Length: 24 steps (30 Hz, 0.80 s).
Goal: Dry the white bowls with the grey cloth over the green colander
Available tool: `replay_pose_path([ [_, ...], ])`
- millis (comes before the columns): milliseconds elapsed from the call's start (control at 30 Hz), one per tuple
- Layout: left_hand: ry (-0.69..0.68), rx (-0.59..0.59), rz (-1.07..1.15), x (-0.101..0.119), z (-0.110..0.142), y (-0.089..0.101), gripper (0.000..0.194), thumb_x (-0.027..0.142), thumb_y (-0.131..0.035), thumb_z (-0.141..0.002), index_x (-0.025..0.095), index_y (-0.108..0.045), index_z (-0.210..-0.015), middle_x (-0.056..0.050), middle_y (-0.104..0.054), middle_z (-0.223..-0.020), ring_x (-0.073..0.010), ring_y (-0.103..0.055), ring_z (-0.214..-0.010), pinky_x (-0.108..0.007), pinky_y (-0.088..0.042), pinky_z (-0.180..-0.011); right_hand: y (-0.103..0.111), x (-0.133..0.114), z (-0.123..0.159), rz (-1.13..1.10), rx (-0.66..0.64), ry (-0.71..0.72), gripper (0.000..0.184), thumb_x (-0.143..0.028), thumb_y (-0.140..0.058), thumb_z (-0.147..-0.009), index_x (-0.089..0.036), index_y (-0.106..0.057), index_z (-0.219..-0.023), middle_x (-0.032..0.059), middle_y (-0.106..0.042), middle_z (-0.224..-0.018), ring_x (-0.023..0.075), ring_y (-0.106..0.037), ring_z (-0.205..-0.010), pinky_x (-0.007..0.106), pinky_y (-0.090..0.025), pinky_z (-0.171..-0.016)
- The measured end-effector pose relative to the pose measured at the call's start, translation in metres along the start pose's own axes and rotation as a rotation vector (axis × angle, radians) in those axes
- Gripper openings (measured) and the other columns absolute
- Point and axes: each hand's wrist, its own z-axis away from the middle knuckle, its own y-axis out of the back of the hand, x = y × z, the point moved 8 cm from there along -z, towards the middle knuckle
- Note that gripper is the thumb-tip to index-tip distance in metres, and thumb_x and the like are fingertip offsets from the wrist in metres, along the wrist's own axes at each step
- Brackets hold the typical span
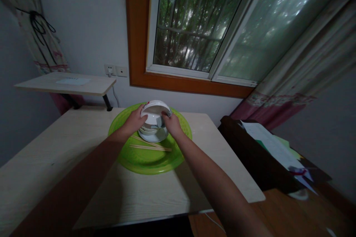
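bowl (154,110) in left hand (136,119); apparently right hand (172,123) too

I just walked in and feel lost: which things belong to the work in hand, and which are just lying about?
Seemingly in use: white bowl, held by left hand and right hand; stacked dishes; chopsticks; green tray.

Seemingly lying about: pale sheet on raised shelf; papers at right.

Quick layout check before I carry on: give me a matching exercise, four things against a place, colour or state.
1. tray
2. chopsticks
3. top bowl
4. shelf

A. lying on the tray
B. raised, at far left
C. green
D. tilted, held by left hand and right hand

Pairs: 1-C, 2-A, 3-D, 4-B
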Motion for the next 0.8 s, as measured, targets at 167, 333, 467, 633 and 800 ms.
replay_pose_path([
  [167, -0.016, 0.024, 0.049, 0.002, -0.001, 0.002, 0.054, 0.014, -0.051, -0.081, 0.014, -0.057, -0.135, -0.011, -0.068, -0.13, -0.0244, -0.064, -0.118, -0.039, -0.049, -0.107, 0.002, -0.003, 0.004, 0.011, 0.018, 0.027, 0.027, -0.029, -0.053, -0.095, -0.016, -0.074, -0.107, 0.0101, -0.078, -0.1, 0.0229, -0.073, -0.091, 0.029, -0.053, -0.082],
  [333, -0.102, -0.018, -0.047, 0.011, 0.0, 0.0, 0.05, 0.009, -0.046, -0.079, 0.017, -0.061, -0.126, -0.01, -0.07, -0.125, -0.0224, -0.064, -0.117, -0.037, -0.048, -0.107, 0.013, -0.017, 0.011, 0.103, 0.044, 0.14, 0.04, -0.012, -0.053, -0.087, -0.018, -0.067, -0.124, 0.0124, -0.075, -0.112, 0.0257, -0.07, -0.103, 0.034, -0.052, -0.093],
  [467, -0.119, -0.013, -0.144, 0.015, 0.004, 0.002, 0.062, 0.003, -0.047, -0.075, 0.019, -0.059, -0.134, -0.01, -0.068, -0.131, -0.0237, -0.062, -0.121, -0.039, -0.046, -0.11, 0.018, -0.028, 0.016, 0.169, 0.068, 0.232, 0.058, -0.006, -0.051, -0.083, -0.013, -0.055, -0.14, 0.0171, -0.07, -0.125, 0.028, -0.067, -0.109, 0.039, -0.05, -0.099],
  [633, -0.108, 0.023, -0.207, 0.023, 0.004, 0.006, 0.058, 0.004, -0.048, -0.079, 0.018, -0.06, -0.133, -0.011, -0.069, -0.131, -0.0251, -0.062, -0.122, -0.041, -0.046, -0.11, 0.016, -0.021, 0.011, 0.057, 0.084, 0.211, 0.049, -0.007, -0.049, -0.083, -0.015, -0.063, -0.129, 0.0132, -0.073, -0.118, 0.0252, -0.067, -0.107, 0.035, -0.051, -0.097],
  [800, -0.077, 0.058, -0.197, 0.019, 0.001, 0.005, 0.044, 0.021, -0.051, -0.09, 0.016, -0.06, -0.133, -0.013, -0.07, -0.128, -0.0268, -0.066, -0.116, -0.042, -0.049, -0.106, 0.011, 0.0, 0.002, -0.036, 0.085, 0.069, 0.031, -0.02, -0.049, -0.091, -0.016, -0.07, -0.113, 0.0089, -0.076, -0.106, 0.0226, -0.07, -0.096, 0.032, -0.053, -0.088],
])
